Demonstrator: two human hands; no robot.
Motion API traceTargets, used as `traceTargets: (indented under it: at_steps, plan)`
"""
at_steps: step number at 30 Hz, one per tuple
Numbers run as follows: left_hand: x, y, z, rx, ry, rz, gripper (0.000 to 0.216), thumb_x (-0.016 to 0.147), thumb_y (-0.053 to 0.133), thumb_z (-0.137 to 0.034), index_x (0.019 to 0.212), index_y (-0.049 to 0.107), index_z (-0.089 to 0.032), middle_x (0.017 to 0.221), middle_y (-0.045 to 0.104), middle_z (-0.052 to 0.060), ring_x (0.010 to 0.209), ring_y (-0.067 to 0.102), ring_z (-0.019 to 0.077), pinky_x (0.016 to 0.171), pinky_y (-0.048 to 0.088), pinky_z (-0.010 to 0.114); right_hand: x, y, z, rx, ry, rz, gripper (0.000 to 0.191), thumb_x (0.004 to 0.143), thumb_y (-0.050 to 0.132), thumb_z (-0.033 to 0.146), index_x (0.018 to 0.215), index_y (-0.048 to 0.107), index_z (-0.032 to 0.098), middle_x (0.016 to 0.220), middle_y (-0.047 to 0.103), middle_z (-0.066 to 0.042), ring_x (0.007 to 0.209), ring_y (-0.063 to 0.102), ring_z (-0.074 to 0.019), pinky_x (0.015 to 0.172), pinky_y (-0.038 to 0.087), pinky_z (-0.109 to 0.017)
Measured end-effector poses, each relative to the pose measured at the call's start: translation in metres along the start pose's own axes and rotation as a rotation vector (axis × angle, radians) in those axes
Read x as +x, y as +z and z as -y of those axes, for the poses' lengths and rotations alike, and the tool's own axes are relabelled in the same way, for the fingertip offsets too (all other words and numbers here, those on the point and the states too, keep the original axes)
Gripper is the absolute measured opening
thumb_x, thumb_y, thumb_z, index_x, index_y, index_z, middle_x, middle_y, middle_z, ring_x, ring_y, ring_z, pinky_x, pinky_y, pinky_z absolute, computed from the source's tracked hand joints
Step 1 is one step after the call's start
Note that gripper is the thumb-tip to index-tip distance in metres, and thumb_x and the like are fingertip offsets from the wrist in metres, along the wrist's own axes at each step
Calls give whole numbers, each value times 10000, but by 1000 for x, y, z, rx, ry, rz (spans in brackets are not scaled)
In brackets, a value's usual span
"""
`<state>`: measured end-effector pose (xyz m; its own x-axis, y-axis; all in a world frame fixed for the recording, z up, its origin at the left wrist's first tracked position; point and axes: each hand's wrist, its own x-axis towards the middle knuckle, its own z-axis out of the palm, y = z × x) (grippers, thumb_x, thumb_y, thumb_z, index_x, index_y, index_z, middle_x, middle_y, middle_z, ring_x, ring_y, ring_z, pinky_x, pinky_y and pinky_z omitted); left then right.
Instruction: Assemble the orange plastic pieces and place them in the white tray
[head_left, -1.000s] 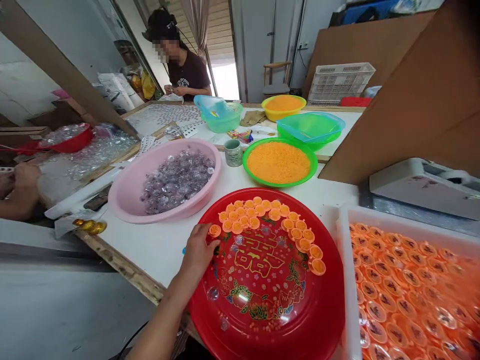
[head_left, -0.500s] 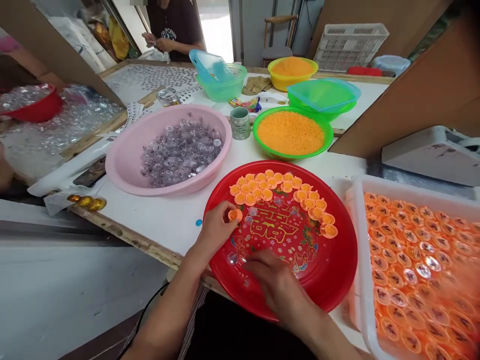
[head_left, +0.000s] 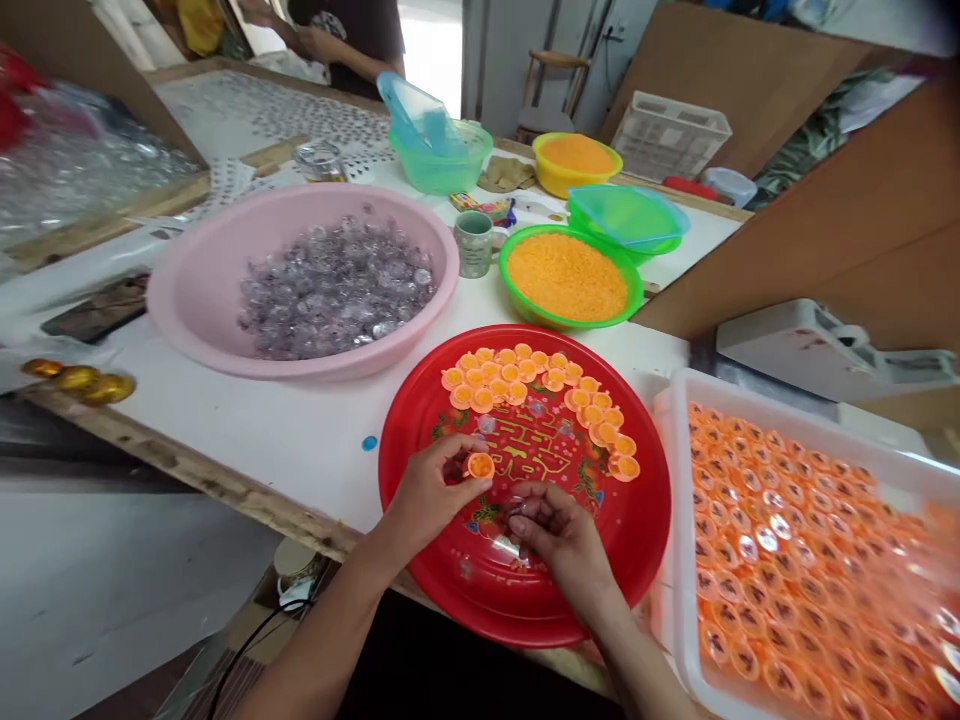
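Note:
My left hand [head_left: 431, 495] pinches a small orange plastic cup [head_left: 480, 466] with orange grains inside, above the red tray [head_left: 637, 560]. Close by on its right, my right hand [head_left: 559, 530] has its fingers curled around a small clear plastic piece [head_left: 517, 510], partly hidden by the fingers; it looks like a clear cap. The two hands are apart. Behind them, rows of small orange cups [head_left: 499, 380] line the far part of the tray, which has a printed gold pattern.
A pink basin [head_left: 202, 330] of clear plastic caps stands at left. Beyond the tray are a green bowl [head_left: 570, 278] of orange grains and a mug [head_left: 474, 245]. At right, a white bin [head_left: 679, 480] holds many capped orange cups. A person [head_left: 349, 45] works at the back.
My left hand has drawn the orange cup nearer to me, away from the rows. My right hand has risen from the tray's near side to beside the cup, with a clear piece in its fingers.

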<state>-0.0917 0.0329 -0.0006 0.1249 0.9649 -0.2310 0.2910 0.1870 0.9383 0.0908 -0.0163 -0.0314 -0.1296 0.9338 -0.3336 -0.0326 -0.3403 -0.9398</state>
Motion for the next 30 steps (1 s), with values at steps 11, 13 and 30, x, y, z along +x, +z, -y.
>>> traceTargets:
  at_steps: [11,13,30]
  plan:
    - [1,23,-7,-321,-125,253,270,741,726,-231,984,608,-220,1053,657,11,941,612,158,762,500,236,-12,-28,6,345,18,-202,228,671,839,294,771,658,197,686,632,27,618,551,-86,581,444,-183]
    - [0,26,-5,-361,-145,262,265,720,742,-210,933,584,-219,996,651,-8,894,610,141,734,496,223,-13,-33,8,322,-14,-223,207,690,827,289,778,662,199,706,624,27,659,548,-88,609,440,-177]
    - [2,17,-6,-431,-180,192,294,792,701,-288,1074,644,-232,1182,645,50,1007,630,193,802,554,281,-8,-38,8,32,37,-290,296,679,788,400,889,745,195,744,703,-41,671,620,-168,621,513,-281]
